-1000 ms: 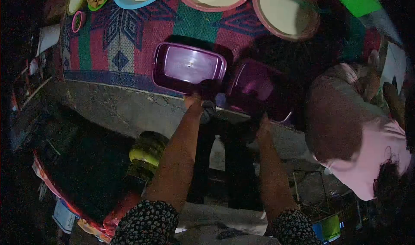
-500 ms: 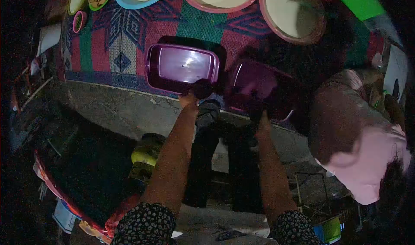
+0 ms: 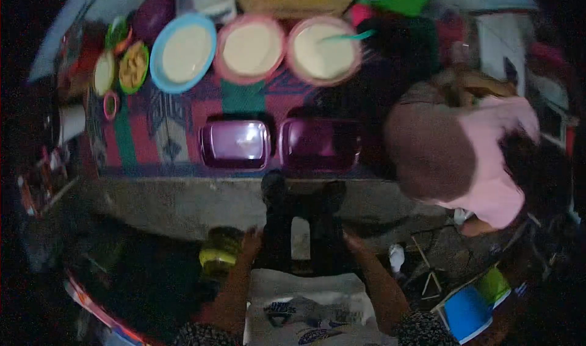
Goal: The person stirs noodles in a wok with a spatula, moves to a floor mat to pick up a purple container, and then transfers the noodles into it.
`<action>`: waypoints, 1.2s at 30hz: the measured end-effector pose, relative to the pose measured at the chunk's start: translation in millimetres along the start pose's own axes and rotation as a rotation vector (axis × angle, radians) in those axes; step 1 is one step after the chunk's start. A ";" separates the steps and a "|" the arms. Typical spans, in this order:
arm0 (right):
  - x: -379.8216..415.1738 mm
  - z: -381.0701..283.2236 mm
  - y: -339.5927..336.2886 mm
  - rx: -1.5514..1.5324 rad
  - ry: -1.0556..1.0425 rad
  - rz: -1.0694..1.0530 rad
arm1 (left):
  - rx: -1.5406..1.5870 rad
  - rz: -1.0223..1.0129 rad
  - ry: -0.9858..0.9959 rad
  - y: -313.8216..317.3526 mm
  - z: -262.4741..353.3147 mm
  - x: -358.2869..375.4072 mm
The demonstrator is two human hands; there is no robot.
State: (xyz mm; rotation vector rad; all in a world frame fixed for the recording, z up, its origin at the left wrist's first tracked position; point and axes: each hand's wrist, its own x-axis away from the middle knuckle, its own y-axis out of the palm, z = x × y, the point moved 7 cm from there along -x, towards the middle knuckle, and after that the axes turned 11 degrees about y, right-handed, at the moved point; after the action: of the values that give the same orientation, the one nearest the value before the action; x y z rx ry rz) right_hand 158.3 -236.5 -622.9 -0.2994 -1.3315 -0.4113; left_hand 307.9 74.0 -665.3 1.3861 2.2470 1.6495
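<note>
My left hand (image 3: 251,241) is by the outer side of my left leg, its fingers dim and blurred. On the other side, my right hand (image 3: 352,240) is beside my right leg, its fingers also too dark to read. Neither hand touches the two purple rectangular tubs. The left tub (image 3: 265,144) catches bright light on its bottom; the right tub (image 3: 356,145) is in shadow. Both stand side by side at the near edge of a patterned woven mat (image 3: 130,132), beyond my feet. A white printed sheet or sack (image 3: 268,291) lies between my forearms.
Behind the tubs stand a blue basin (image 3: 157,77), a pink basin (image 3: 221,68) and another pink basin (image 3: 350,68), all with pale creamy contents; a green utensil (image 3: 363,35) leans in the last. A person in pink (image 3: 497,156) bends at right. A green oval dish (image 3: 145,80) is at left.
Both hands have drawn back from the purple tubs to beside my legs. The view has shifted, bringing the full basins into sight. The person in pink appears farther up and left.
</note>
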 end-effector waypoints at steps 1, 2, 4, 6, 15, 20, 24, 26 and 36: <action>23.5 13.1 -1.8 -0.021 0.002 -0.022 | -0.413 0.047 0.044 -11.4 20.4 39.2; 46.9 24.8 -2.8 -0.044 -0.001 -0.041 | -0.928 0.098 0.023 -15.8 35.4 74.9; 89.7 41.7 -3.5 -0.096 -0.026 -0.083 | -2.107 0.602 -0.289 13.7 46.9 107.0; 128.7 57.6 -2.7 -0.151 -0.064 -0.115 | -2.338 0.730 -0.387 65.2 31.0 94.6; 228.6 77.7 -3.7 -0.560 -0.327 -0.235 | -2.711 0.100 -0.379 204.5 -79.9 -60.8; 273.0 108.2 23.3 -0.839 -0.433 -0.237 | -2.754 -0.319 -0.500 249.1 -141.1 -123.8; 364.4 137.2 35.2 -1.101 -0.521 -0.213 | -2.760 -0.600 -0.683 280.3 -190.3 -149.1; 430.8 172.8 18.1 -0.836 -0.434 0.121 | -2.776 -0.810 -0.874 280.4 -182.0 -186.6; 461.8 287.9 75.5 -1.331 -0.596 0.744 | -2.795 -1.510 -1.547 271.1 -315.0 -215.7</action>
State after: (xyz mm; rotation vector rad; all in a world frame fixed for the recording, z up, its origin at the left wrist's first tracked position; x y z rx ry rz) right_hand 25.7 -97.4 -108.2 -2.0756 -1.2019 -0.5324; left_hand 453.0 -293.4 -413.7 -0.3606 -0.7747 0.5422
